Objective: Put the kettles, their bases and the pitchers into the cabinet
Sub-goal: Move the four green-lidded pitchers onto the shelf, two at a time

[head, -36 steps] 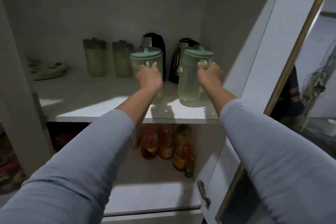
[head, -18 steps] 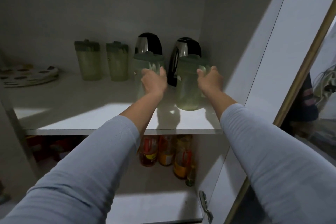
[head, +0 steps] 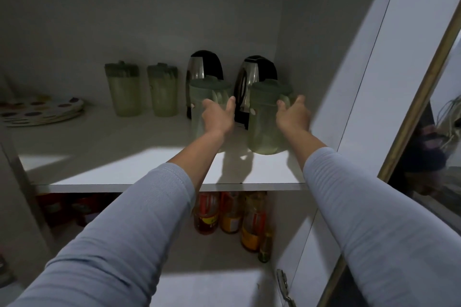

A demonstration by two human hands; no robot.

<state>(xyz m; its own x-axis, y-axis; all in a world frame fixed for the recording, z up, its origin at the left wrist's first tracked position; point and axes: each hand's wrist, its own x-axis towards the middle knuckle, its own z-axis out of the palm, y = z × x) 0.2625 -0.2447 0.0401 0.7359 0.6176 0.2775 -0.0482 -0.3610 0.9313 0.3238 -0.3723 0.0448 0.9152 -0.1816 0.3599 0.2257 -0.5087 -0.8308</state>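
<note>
Two pale green lidded pitchers stand on the upper cabinet shelf, in front of two steel-and-black kettles. My left hand wraps the handle side of the left pitcher, thumb pointing up. My right hand holds the right pitcher by its right side, thumb and fingers loosely spread around it. Two more green pitchers stand at the back, left of the kettles. The kettle bases are hidden behind the front pitchers.
A stack of patterned plates lies at the shelf's far left. Oil bottles stand on the lower shelf. The white cabinet door hangs open on the right, close to my right arm, with a hinge below.
Both pitchers have moved deeper into the shelf and now rest right in front of the kettles. My fingers look looser on them than before.
</note>
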